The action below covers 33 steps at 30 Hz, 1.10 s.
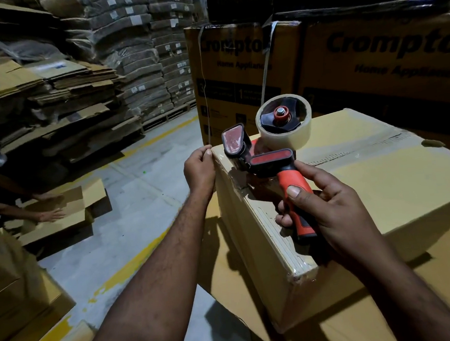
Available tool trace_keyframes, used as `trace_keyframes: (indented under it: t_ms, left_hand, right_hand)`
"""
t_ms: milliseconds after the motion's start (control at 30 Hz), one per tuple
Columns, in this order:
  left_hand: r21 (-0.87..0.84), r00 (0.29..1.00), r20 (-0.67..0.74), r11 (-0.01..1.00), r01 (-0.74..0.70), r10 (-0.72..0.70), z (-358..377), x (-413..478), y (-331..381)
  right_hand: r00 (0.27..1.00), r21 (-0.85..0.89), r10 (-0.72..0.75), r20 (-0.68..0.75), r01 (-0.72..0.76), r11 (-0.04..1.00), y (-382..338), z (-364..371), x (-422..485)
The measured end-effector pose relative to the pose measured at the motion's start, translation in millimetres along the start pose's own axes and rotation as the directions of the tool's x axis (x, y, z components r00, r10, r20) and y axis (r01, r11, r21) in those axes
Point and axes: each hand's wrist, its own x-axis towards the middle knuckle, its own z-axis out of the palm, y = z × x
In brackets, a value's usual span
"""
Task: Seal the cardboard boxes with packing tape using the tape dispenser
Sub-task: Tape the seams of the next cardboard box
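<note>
A plain cardboard box [397, 183] stands in front of me with clear tape along its top seam and down its near corner. My right hand [326, 210] grips the orange handle of a red-and-black tape dispenser [268, 150], held just above the box's left top edge. A roll of clear tape [284, 122] sits on it. My left hand [199, 169] rests at the box's upper left corner, its fingers pinched on a thin strap or strip [205, 96] that hangs down from above.
Printed Crompton cartons [371, 59] are stacked behind the box. Piles of flattened cardboard [50, 90] on pallets fill the left. Another person's hands [49, 208] fold a carton on the floor at left. More boxes [15, 289] stand at lower left.
</note>
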Motion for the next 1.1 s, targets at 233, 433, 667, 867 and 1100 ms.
trace_keyframes:
  t_ms: [233, 433, 667, 867, 1100]
  left_hand:
    - [0.229, 0.996, -0.069, 0.973, -0.032, 0.049, 3.2, -10.2, 14.1]
    - [-0.022, 0.982, 0.044, 0.983, 0.185, -0.184, 0.7, -27.0, 32.0]
    - [-0.105, 0.850, 0.446, 0.927, 0.361, -0.280, 1.5, -44.8, 34.5]
    - [-0.002, 0.846, 0.453, 0.949, 0.315, -0.280, -8.4, -42.2, 39.1]
    - [-0.055, 0.831, 0.472, 0.931, 0.360, -0.294, -9.3, -28.5, 32.4]
  right_hand:
    - [1.000, -0.072, -0.014, 0.016, 0.015, 0.997, 1.8, 1.2, -0.2]
    - [0.999, -0.069, -0.034, 0.023, 0.036, 0.997, 5.0, 2.6, 0.4]
    - [0.995, -0.046, -0.100, 0.002, 0.100, 0.994, 2.5, 3.7, -1.0]
    - [0.966, -0.111, -0.194, -0.169, 0.177, 0.978, -17.6, -28.3, 2.0]
    - [0.884, -0.319, -0.299, -0.360, 0.185, 0.930, -15.2, -79.8, 11.6]
